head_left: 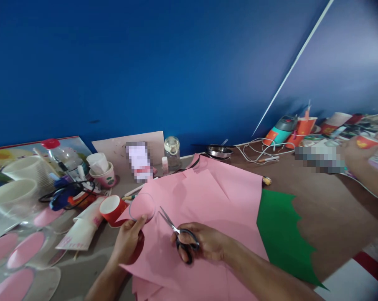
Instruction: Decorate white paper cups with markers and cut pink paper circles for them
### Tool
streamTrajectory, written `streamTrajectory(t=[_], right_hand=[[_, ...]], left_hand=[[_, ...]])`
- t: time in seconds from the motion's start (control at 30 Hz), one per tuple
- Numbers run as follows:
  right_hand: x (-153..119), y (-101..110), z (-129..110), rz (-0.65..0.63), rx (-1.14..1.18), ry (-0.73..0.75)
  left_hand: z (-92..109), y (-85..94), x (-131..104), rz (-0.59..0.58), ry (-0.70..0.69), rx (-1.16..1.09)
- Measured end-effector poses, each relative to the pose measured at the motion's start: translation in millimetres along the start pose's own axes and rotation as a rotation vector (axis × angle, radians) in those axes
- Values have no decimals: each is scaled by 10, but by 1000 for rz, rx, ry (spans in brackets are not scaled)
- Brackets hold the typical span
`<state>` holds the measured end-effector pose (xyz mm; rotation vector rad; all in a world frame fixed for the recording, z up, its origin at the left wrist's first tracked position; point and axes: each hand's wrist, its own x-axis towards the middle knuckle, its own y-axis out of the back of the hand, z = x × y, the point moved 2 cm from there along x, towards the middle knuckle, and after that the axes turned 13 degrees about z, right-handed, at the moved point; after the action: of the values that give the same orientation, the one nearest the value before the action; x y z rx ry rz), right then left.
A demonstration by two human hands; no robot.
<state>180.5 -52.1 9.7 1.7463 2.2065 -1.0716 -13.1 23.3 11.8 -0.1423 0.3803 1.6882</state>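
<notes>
My left hand [128, 239] pinches a small piece of pink paper [142, 204] that has a dark circle drawn on it. In my right hand [209, 240] are black-handled scissors [176, 229], with the fingers through the loops and the blades slightly parted. The blade tips point up and left, just right of the circle, apart from the paper piece. Beneath both hands spread large pink paper sheets [207, 188], layered on the brown table. Green paper [281, 234] with a jagged edge sticks out from under their right side.
Red paper cup [113, 211], clear plastic lids with pink discs [26, 251] and stacked cups [13, 196] crowd the left. A phone [140, 162] leans at the back beside a glass jar [172, 150]. White cable [254, 152] lies back right; another person's hand [356, 152] holds a cup.
</notes>
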Motion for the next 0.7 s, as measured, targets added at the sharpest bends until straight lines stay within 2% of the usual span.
streamTrajectory(t=[0.13,0.27,0.47,0.57,0.7], right_hand=[[5,-4,10,-23,75,40],[-27,-15,3,-106,90,19],[-29,-49,28,-146,46,-72],[-13,-66,36,-104,46,-94],[-5,-82,44,-23,24,-123]], left_hand=[[-2,-14,-14,-29,103,-70],[-5,-1,-13,-23,121,-8],[84,44,-21,-11,-14,121],[102,53,-13,-15,-70,193],[28,66,37,-17,-117,248]])
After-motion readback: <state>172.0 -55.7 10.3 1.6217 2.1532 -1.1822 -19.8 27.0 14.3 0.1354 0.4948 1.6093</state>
